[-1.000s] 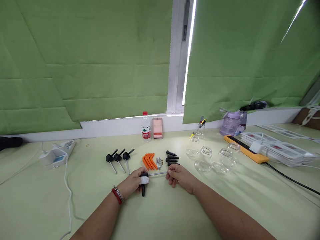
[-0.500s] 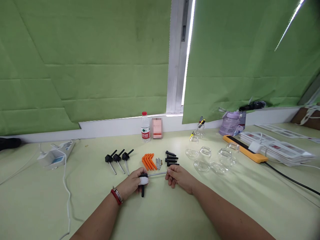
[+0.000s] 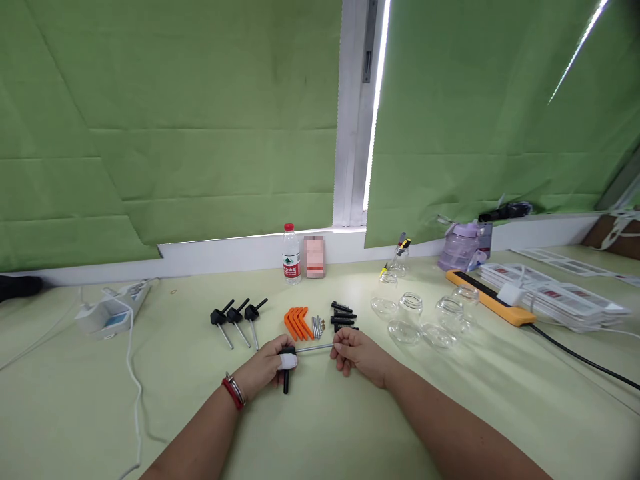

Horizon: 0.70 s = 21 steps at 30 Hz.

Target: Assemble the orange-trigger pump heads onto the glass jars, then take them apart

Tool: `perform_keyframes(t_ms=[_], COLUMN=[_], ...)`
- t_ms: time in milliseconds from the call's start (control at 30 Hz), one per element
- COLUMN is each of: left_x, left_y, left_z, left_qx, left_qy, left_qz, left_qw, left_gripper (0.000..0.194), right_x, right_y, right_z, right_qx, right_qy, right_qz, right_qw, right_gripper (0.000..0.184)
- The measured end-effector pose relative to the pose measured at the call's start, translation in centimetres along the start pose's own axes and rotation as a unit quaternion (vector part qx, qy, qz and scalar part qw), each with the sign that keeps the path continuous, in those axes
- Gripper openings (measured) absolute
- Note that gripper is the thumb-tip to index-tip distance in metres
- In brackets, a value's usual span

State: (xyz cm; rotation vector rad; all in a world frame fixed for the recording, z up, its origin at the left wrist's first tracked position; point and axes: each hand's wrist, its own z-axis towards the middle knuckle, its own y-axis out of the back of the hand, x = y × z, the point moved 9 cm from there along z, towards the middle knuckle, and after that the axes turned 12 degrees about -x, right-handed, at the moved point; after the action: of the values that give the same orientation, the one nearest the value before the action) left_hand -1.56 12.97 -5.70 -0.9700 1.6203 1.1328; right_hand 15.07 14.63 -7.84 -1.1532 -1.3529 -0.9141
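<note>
My left hand (image 3: 274, 362), with white tape around the thumb, is closed around a black block fitted with a thin metal rod (image 3: 314, 348). A black peg (image 3: 286, 383) sticks out below the block, toward me. The fingers of my right hand (image 3: 356, 353) are pinched together at the rod's far end, and the fingertips hide that tip. Just beyond my hands lie orange angled pieces (image 3: 299, 323), small metal pins (image 3: 317, 327) and several black ribbed shafts (image 3: 343, 315). To the left, three similar black blocks with rods (image 3: 237, 316) rest on the table.
Clear glass jars (image 3: 410, 313) stand to the right, beside an orange power strip (image 3: 490, 299) and stacked papers (image 3: 550, 297). A water bottle (image 3: 291, 257) and a pink box (image 3: 315, 257) stand at the back. A white power strip (image 3: 115, 310) with a cable lies left.
</note>
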Motion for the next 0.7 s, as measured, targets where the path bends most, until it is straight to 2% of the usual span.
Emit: perform_keyframes(t_ms=[700], left_x=[-0.33], left_y=[-0.11], left_z=[-0.15], left_qx=[-0.001], left_qy=[0.005], left_qz=[-0.003], left_qw=[1.000], left_gripper=[0.021], right_x=[0.18], right_y=[-0.06], right_z=[-0.16], right_qx=[-0.010], right_qy=[-0.004], right_qz=[-0.017], right_qw=[1.000], right_gripper=[0.034])
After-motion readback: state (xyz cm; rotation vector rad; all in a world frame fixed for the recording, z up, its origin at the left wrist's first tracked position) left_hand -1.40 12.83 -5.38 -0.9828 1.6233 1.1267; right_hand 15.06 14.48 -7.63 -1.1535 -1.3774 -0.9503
